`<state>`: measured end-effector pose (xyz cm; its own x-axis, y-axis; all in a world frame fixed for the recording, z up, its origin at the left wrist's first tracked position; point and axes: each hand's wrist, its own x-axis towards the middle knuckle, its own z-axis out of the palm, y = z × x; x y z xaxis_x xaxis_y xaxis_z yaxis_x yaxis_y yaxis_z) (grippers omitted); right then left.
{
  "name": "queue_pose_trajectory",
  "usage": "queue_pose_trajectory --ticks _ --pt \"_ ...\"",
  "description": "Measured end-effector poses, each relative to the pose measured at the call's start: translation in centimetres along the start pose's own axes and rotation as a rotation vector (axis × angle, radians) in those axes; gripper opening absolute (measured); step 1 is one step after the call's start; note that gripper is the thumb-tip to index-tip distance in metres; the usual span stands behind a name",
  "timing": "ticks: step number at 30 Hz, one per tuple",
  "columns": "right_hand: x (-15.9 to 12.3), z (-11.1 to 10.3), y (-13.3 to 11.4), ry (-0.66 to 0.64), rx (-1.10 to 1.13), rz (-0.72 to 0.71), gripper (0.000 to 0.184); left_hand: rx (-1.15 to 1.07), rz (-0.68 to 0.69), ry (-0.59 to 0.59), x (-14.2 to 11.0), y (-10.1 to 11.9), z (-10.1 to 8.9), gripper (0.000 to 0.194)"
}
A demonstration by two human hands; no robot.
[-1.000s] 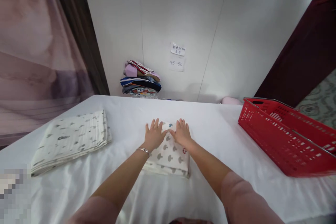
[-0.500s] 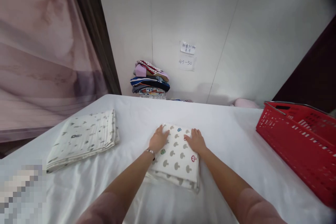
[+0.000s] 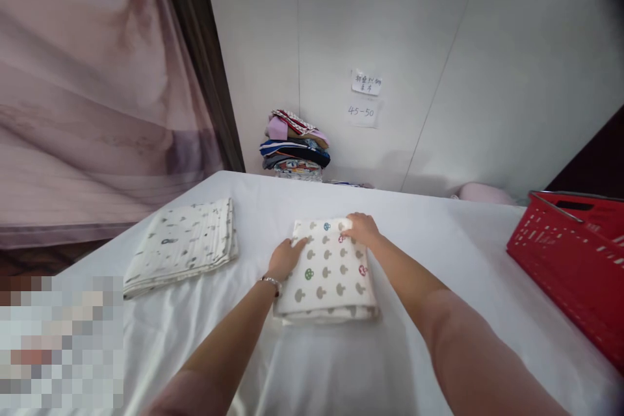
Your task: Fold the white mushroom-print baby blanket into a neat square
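Observation:
A folded white cloth [image 3: 325, 273] printed with grey mushrooms and a few coloured ones lies on the white-covered table. At its left edge is my left hand [image 3: 285, 259], wearing a bracelet, with the thumb on top and the fingers down along the side. My right hand [image 3: 363, 229] grips the far right corner, thumb on the print and fingers over the far edge. Both hands are closed around the cloth's edges, and their fingertips are partly hidden. Left of them rests another folded white cloth [image 3: 188, 244] with small dark prints, touched by neither hand.
On the right stands a red plastic basket [image 3: 575, 266] with a metal handle. Behind the table rises a stack of folded fabrics [image 3: 295, 146] against the wall. A pink curtain [image 3: 97, 97] hangs at left. The lower-left corner is pixelated.
The mushroom-print cloth has turned slightly and sits farther from me, its near edge squarer to me. My right hand has shifted to its far right corner. The view has swung left.

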<state>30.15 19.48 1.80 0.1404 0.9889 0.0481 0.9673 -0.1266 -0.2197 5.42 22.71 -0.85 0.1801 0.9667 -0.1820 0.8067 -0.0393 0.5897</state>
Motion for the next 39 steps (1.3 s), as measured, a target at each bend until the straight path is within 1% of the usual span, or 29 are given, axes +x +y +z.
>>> queue_pose_trajectory --ticks 3,4,5,7,9,10,11,13,14,16,19,22,24,25,28,29,34,37,39 --pt "0.5 0.8 -1.7 0.062 0.015 0.012 0.054 -0.007 -0.081 -0.014 0.4 0.1 -0.5 0.064" --pt "0.1 1.2 -1.9 0.079 0.063 0.004 0.054 -0.003 -0.073 -0.009 0.2 0.0 -0.5 0.064" --pt "-0.6 1.5 -1.9 0.105 0.135 -0.007 0.051 0.006 -0.032 0.015 -0.2 -0.2 -0.6 0.065" --pt "-2.9 2.0 -1.3 0.182 0.33 -0.013 0.042 0.041 0.131 0.119 -1.7 -0.9 -0.5 0.062" --pt "-6.2 2.0 -0.2 0.252 0.497 0.005 0.034 0.08 0.374 0.23 -3.8 -1.8 -0.5 0.052" --pt "-8.1 1.9 0.3 0.268 0.543 0.012 0.031 0.095 0.506 0.259 -5.0 -2.3 -0.4 0.046" --pt "-10.0 1.6 0.8 0.27 0.563 0.01 0.03 0.107 0.63 0.262 -6.2 -2.8 -0.4 0.042" --pt "-13.4 1.2 1.3 0.234 0.542 -0.027 0.028 0.128 0.842 0.207 -8.2 -3.4 -0.2 0.036" --pt "-14.8 1.0 1.3 0.202 0.511 -0.064 0.027 0.139 0.918 0.173 -9.0 -3.6 -0.1 0.033" --pt "-16.8 0.9 1.0 0.132 0.424 -0.165 0.027 0.165 1.006 0.125 -9.8 -3.8 0.2 0.029" --pt "-17.7 1.1 0.3 0.075 0.279 -0.318 0.027 0.181 1.03 0.103 -9.7 -3.7 0.7 0.025" --pt "-17.2 1.0 -0.1 0.053 0.167 -0.382 0.025 0.176 1.006 0.104 -9.3 -3.2 0.8 0.025" --pt "-16.9 0.6 -0.2 0.05 0.102 -0.385 0.024 0.179 0.989 0.089 -9.3 -2.8 0.6 0.023" --pt "-16.9 0.4 -0.2 0.069 0.077 -0.382 0.024 0.175 0.98 0.083 -9.5 -2.6 0.5 0.022" --pt "-17.6 0.2 -0.2 0.18 0.047 -0.362 0.025 0.15 0.956 0.121 -10.2 -2.3 0.5 0.025" --pt "-18.0 0.4 -0.2 0.198 0.04 -0.36 0.025 0.156 0.96 0.142 -10.4 -2.3 0.6 0.026" --pt "-19.8 1.9 -0.4 0.175 0.001 -0.339 0.024 0.243 1.034 0.163 -11.1 -3.1 1.5 0.025" --pt "-20.3 2.2 -0.7 0.193 0.008 -0.36 0.017 0.234 1.032 0.194 -11.1 -3.5 1.7 0.025" --pt "-20.5 2.3 -0.9 0.177 -0.002 -0.377 0.017 0.233 1.042 0.192 -11.1 -3.8 1.6 0.025"
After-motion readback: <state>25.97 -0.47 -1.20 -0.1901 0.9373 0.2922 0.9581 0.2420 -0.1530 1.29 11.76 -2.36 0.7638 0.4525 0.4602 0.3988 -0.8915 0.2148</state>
